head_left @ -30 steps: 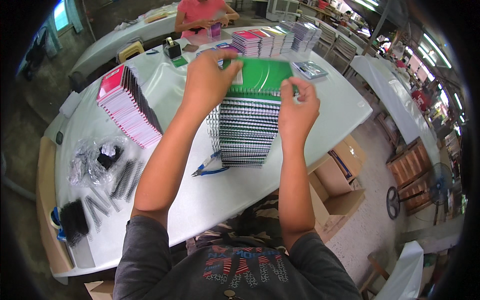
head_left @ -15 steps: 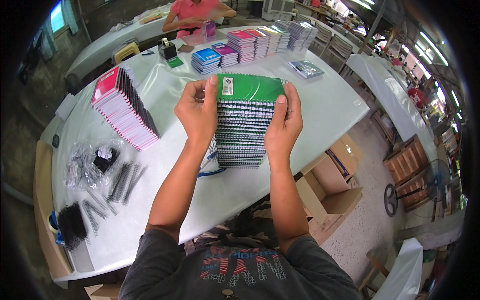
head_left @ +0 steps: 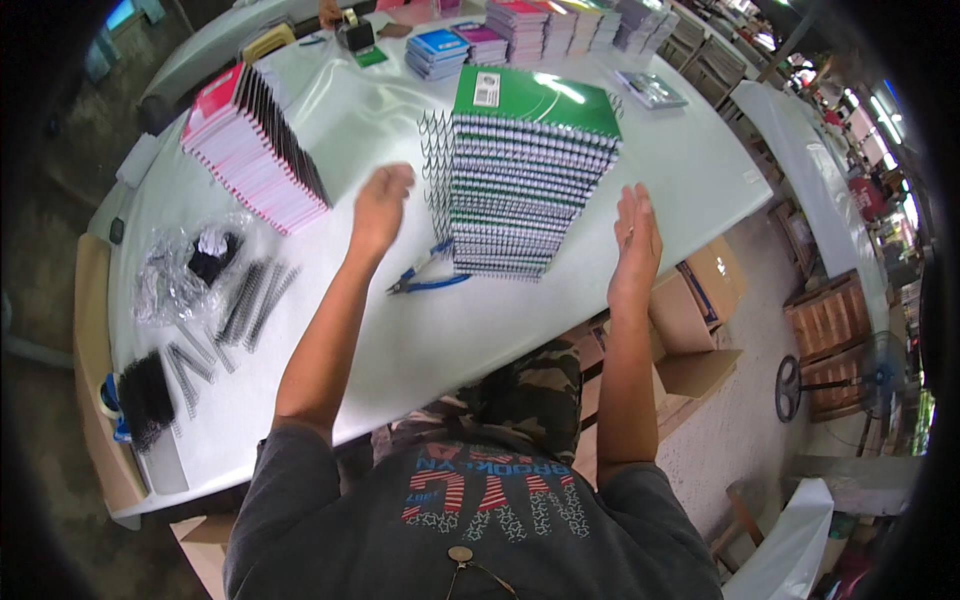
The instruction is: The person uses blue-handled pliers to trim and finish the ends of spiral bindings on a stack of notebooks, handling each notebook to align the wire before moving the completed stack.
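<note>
A tall stack of spiral notebooks (head_left: 530, 195) with a green cover on top stands on the table in front of me, its wire-bound edges facing me. Loose coil ends stick out along its left side. My left hand (head_left: 382, 208) is held off to the left of the stack, slightly blurred, fingers loosely apart and holding nothing. To the stack's right, my right hand (head_left: 635, 245) is raised with straight fingers, also empty and not touching the books. Blue-handled pliers (head_left: 432, 277) lie at the foot of the stack, partly behind it.
A stack of pink-covered notebooks (head_left: 255, 150) leans at the left. Near it lie a clear plastic bag (head_left: 185, 270), loose wire coils (head_left: 255, 305) and a dark coil bundle (head_left: 147, 400). More notebook piles (head_left: 515, 32) line the far edge. Cardboard boxes (head_left: 690, 330) stand right of the table.
Both hands have let go of the green-topped notebook stack and moved apart, the left one outward left, the right one outward right. The view has shifted, with the table's far side higher.
</note>
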Motion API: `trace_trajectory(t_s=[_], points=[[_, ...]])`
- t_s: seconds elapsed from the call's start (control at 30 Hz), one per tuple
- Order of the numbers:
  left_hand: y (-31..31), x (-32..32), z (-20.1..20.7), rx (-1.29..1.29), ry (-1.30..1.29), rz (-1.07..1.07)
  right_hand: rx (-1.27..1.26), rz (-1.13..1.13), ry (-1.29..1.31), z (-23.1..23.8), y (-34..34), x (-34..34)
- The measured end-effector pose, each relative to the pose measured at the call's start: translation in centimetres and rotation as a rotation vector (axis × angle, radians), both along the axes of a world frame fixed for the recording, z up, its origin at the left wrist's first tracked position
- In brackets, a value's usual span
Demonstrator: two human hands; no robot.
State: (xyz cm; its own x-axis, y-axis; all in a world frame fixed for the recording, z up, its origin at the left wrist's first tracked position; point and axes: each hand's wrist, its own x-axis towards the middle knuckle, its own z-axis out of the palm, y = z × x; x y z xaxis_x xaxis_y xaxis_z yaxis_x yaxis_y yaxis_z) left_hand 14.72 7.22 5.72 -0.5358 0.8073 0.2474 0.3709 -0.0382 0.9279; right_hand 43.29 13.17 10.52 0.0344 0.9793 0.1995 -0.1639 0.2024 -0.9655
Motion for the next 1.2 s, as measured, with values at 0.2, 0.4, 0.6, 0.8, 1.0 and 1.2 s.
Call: trace_trajectory(t_s=[0.2, 0.4, 0.6, 0.8, 1.0, 1.2], points=[[-9.3, 3.0, -5.4, -0.206, 0.722, -0.256, -0.280, 0.244, -0.246, -8.6, -1.8, 5.4], [-11.8, -4.0, -5.3, -0.480, 0.976, 0.152, -0.278, 0.320, -0.118, -10.2, -1.7, 6.1], [-4.8, 0.6, -4.4, -0.321, -0.490, -0.426, -0.295, 0.460, 0.210, -10.7, 1.3, -0.3], [-1.5, 6.4, -3.1, -0.116, -0.984, -0.643, -0.169, 0.476, 0.263, -9.4, -0.5, -3.2], [-1.5, 6.7, -4.3, -0.177, -0.928, -0.689, -0.275, 0.553, 0.320, -11.4, 0.6, -1.8], [-2.3, 6.2, -4.8, -0.142, -1.111, -0.650, -0.140, 0.519, 0.302, -12.5, -1.0, -1.7]])
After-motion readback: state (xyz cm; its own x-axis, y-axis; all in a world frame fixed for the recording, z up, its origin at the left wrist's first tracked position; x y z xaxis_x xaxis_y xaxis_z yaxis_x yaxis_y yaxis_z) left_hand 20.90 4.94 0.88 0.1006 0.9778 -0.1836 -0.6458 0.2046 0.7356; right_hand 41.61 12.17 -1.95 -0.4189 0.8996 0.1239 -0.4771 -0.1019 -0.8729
